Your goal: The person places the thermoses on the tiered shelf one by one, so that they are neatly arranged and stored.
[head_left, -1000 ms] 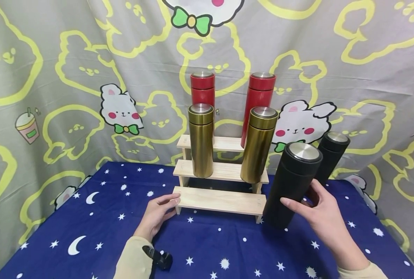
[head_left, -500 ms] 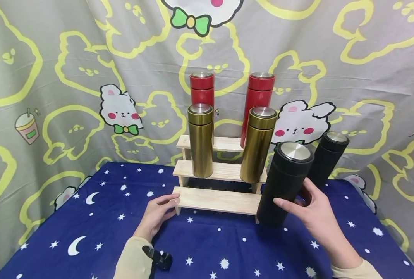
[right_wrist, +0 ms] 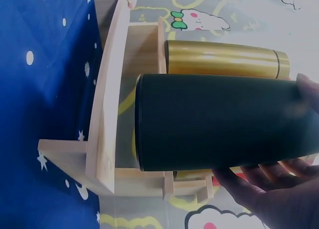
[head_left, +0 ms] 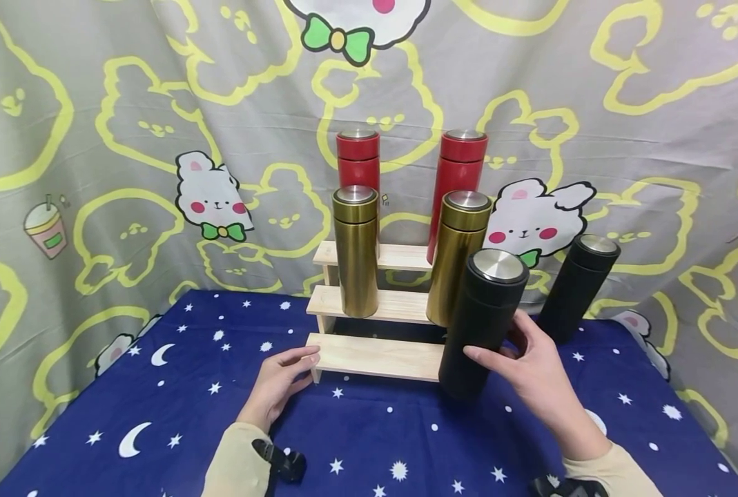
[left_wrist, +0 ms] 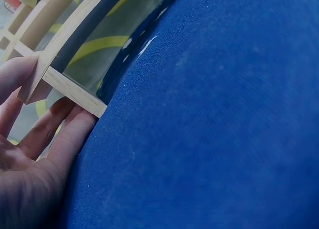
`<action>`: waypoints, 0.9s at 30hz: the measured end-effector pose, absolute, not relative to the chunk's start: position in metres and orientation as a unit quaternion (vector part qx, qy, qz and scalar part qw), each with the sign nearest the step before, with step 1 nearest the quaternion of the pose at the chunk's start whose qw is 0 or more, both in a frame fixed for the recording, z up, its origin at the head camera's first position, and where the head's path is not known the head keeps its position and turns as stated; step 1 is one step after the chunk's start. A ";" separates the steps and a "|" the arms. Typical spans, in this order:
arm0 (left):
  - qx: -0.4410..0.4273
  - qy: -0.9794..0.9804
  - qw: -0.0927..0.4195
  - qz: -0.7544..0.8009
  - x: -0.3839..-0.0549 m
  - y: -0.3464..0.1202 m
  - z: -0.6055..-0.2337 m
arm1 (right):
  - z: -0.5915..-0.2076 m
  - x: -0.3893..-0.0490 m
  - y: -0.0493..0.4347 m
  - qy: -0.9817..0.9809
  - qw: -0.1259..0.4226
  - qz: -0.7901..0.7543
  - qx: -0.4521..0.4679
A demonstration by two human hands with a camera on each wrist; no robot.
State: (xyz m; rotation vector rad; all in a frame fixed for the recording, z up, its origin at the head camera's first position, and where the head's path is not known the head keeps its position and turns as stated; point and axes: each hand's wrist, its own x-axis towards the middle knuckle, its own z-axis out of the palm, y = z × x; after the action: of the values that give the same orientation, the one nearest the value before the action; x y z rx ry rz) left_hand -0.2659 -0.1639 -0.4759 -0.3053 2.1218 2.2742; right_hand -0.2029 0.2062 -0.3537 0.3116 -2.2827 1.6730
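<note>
My right hand [head_left: 533, 369] grips a black thermos bottle [head_left: 483, 321] with a steel lid top, tilted slightly, in front of the lowest step's right end. In the right wrist view the black thermos [right_wrist: 219, 122] is held off the step, with a gap between its base and the board. My left hand [head_left: 282, 383] holds the left end of the three-step wooden stand [head_left: 375, 355]. The left wrist view has its thumb on the board's edge and fingers [left_wrist: 75, 134] at the leg. Two gold thermos bottles [head_left: 359, 266] stand on the middle step.
Two red thermos bottles, one at the right [head_left: 458, 179], stand on the top step behind the gold ones. A second black thermos [head_left: 580, 286] stands on the blue star-patterned cloth [head_left: 176, 400] at right. A patterned curtain [head_left: 269, 103] hangs close behind.
My right hand has moved left with the black thermos, which now covers the right end of the lowest step. My left hand has stayed at the stand.
</note>
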 end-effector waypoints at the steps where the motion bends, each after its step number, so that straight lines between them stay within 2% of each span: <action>1: -0.099 0.677 0.008 0.729 -0.266 -0.164 -0.476 | -0.354 -0.204 0.205 -0.791 0.146 0.584 0.112; 10: -0.096 0.677 0.010 0.730 -0.266 -0.164 -0.476 | -0.351 -0.210 0.195 -0.799 0.110 0.579 0.119; 27: -0.094 0.678 0.008 0.729 -0.266 -0.164 -0.476 | -0.358 -0.221 0.170 -0.768 0.087 0.619 0.143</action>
State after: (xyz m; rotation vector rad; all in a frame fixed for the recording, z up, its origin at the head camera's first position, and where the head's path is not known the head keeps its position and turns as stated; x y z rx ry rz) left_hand -0.2665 -0.1643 -0.4764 -0.2937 2.1190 2.2798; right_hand -0.2214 0.1702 -0.3582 0.4273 -2.2867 1.8432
